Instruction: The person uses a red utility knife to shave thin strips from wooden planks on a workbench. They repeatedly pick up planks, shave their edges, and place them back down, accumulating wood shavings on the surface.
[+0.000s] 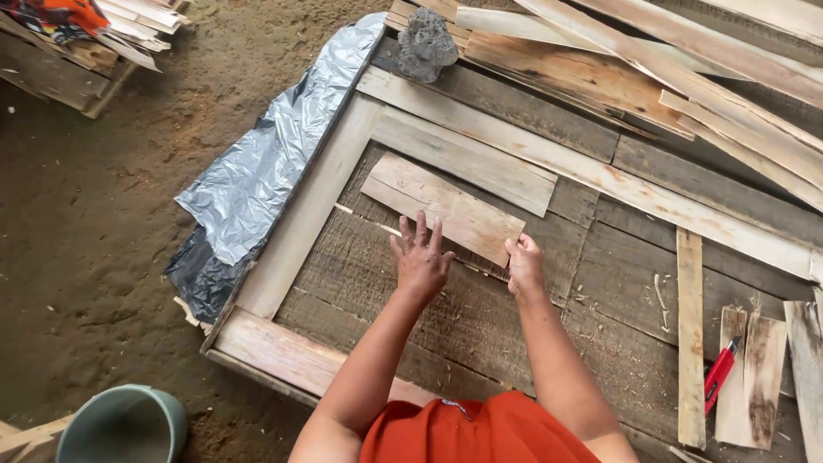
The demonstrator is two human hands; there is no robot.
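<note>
A: Left hand (420,257)?
B: Flat, fingers spread wide, palm down on the near edge of the short board (441,208). Pressing on it, gripping nothing.

A: Right hand (524,264)?
B: Curled narrow round the board's near right corner, fingers pinching the end.

A: And the board?
B: Lying flat inside the frame (313,206), slanted, on the dark planks (480,317). Just below the longer slat (467,159), close but apart from it.

A: Around the frame?
B: Silver and black plastic sheet (266,163) draped along the left rail, spilling onto the dirt floor (94,223). Grey rock (426,43) at the top edge, sitting on the wood. Pile of pale offcuts (686,69) top right, well apart from both hands.

A: To the right?
B: Upright thin strip (690,334), then two rough scraps (753,377). Red cutter (718,375) between strip and scraps, lying flat.

A: Near corner?
B: Grey bucket (124,424) bottom left on the dirt. More stacked wood (77,43) top left, with a bit of orange cloth (64,15) on it.

A: Clothing?
B: Orange top (480,433), arms bare.
</note>
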